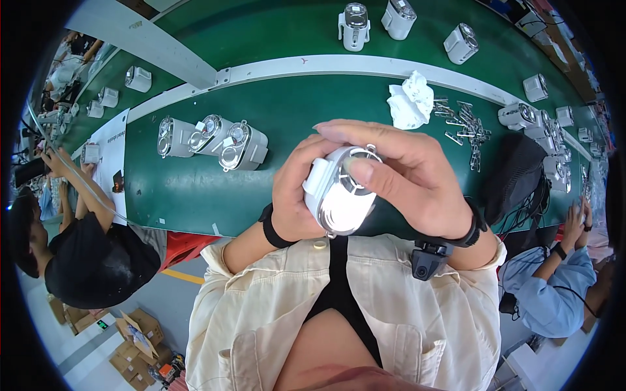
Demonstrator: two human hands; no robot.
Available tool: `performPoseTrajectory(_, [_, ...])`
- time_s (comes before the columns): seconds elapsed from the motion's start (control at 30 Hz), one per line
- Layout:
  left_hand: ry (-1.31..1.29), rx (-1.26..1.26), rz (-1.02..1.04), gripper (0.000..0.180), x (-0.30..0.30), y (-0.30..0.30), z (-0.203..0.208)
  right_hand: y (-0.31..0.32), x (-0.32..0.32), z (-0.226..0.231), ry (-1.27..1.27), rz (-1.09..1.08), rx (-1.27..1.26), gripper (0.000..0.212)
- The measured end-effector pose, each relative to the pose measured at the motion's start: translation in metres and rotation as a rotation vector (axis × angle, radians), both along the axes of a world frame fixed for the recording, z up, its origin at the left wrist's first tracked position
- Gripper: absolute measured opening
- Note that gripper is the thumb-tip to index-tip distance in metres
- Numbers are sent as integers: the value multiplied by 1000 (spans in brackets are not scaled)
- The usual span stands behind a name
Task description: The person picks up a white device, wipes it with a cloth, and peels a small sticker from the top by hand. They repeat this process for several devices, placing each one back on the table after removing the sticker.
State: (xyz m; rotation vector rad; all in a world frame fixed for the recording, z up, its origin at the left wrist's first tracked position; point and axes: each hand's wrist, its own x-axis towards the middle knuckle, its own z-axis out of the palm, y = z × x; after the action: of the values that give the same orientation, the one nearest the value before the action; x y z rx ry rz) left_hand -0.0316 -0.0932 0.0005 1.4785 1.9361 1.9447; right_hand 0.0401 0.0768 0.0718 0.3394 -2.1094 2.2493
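A white lamp-like device (340,203) with a shiny chrome face is held up before my chest, above the near table edge. Its lower face glares bright white, and small metal loops stick out at its two ends. My left hand (292,190) wraps round its left side, fingers mostly hidden behind it. From the right, my right hand (417,171) closes over the top, with the thumb pressed on the chrome face. Beyond my left hand, several similar devices (242,147) lean together on the green table.
Right of centre lie a crumpled white cloth (411,103) and a pile of small metal clips (471,127). A black bag (515,171) with cables rests farther right. A white rail (280,67) crosses behind, with more devices (354,27) beyond. People work at both sides.
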Motion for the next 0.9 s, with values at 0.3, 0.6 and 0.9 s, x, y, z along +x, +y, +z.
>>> performPoseTrajectory(0.3, [-33, 9, -25, 83, 1, -7, 2, -13, -5, -5, -101, 13, -291, 39])
performPoseTrajectory(0.6, [-303, 47, -57, 76, 14, -5, -3, 1, -4, 0, -47, 89, -88, 35])
performPoseTrajectory(0.9, [-201, 38, 2, 81, 4, 0, -3, 4, -13, -17, 124, 112, -39, 63])
